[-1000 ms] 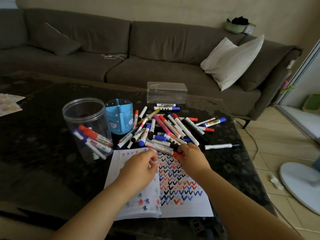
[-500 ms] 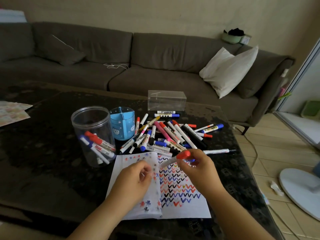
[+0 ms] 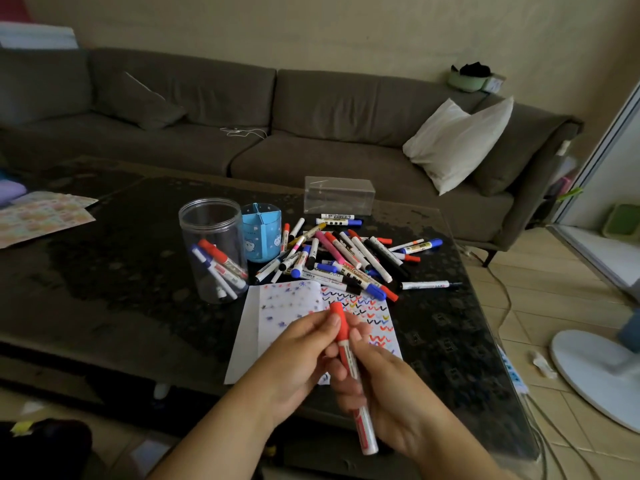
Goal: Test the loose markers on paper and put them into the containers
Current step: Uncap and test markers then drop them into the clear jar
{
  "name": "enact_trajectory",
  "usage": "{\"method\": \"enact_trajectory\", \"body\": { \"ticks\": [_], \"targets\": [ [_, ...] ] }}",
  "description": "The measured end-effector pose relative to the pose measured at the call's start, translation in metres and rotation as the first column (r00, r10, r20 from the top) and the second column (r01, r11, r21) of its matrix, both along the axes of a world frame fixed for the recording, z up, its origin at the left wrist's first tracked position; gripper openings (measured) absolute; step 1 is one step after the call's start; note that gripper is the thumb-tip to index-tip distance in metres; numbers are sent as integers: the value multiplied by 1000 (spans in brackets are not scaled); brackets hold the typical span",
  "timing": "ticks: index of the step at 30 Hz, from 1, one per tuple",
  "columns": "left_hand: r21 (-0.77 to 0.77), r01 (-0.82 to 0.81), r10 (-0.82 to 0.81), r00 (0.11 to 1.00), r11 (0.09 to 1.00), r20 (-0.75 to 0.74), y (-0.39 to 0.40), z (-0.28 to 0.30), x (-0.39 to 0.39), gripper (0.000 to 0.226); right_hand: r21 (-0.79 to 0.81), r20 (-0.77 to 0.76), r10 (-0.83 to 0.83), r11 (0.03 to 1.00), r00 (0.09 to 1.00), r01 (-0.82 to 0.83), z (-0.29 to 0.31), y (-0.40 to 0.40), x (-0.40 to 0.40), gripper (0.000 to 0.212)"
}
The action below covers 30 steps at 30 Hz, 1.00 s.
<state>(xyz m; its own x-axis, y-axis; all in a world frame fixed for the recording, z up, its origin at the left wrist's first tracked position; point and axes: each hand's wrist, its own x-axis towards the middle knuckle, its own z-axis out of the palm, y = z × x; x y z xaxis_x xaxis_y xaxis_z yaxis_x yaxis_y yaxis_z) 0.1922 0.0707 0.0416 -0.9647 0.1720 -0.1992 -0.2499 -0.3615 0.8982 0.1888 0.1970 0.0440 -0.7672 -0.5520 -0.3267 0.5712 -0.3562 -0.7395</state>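
Note:
A white marker with a red cap (image 3: 350,362) is held up over the open notebook (image 3: 277,306), cap end pointing away from me. My right hand (image 3: 384,393) grips its white barrel. My left hand (image 3: 298,355) pinches the red cap between thumb and fingers. A pile of several loose markers (image 3: 346,258) lies just beyond the notebook. The clear plastic jar (image 3: 211,247) at the left holds a few markers. A blue pen holder (image 3: 261,233) stands beside it.
A clear rectangular box (image 3: 339,195) stands behind the pile. Patterned paper sheets (image 3: 38,216) lie at the table's far left. A grey sofa with a white cushion (image 3: 453,140) runs behind the dark table (image 3: 104,271). A white fan base (image 3: 595,372) sits on the floor at right.
My right hand picked the red-capped marker out of the pile and drew it toward me. My left hand left the notebook page and took hold of the cap.

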Motion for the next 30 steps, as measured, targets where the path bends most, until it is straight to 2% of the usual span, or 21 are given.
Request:
{"method": "enact_trajectory", "body": {
  "ticks": [2,6,10,13,15,19,22,25,30],
  "targets": [
    [125,-3,-2,999,992,36,2,5,3,26,-48,-12,2,999,1000,-3,5,1,5,32],
    [162,-71,64,997,984,47,6,14,4,22,-28,-87,-1,1000,996,-2,11,-1,8,30],
    [78,-162,160,987,984,35,10,12,0,23,233,-262,-33,968,964,97,8,-5,10,31],
    [52,-330,329,944,943,28,2,15,-12,25,478,-409,34,859,912,182,-7,-9,18,29],
    [35,-400,400,916,916,-3,-8,24,-21,22,540,-424,47,814,904,211,-15,-8,23,29],
    [-60,-434,430,900,899,-66,-22,30,-26,20,531,-407,-27,806,913,260,-15,4,19,28],
    [-113,-469,469,883,876,-29,-24,19,-25,16,504,-360,-71,824,930,258,-14,11,12,28],
    [-184,-487,500,866,854,26,-25,2,-24,22,471,-350,-84,845,933,253,-16,16,8,23],
    [-295,-458,490,871,839,41,-25,-21,-18,24,305,-396,-144,911,907,278,-14,26,8,17]
  ]
}}
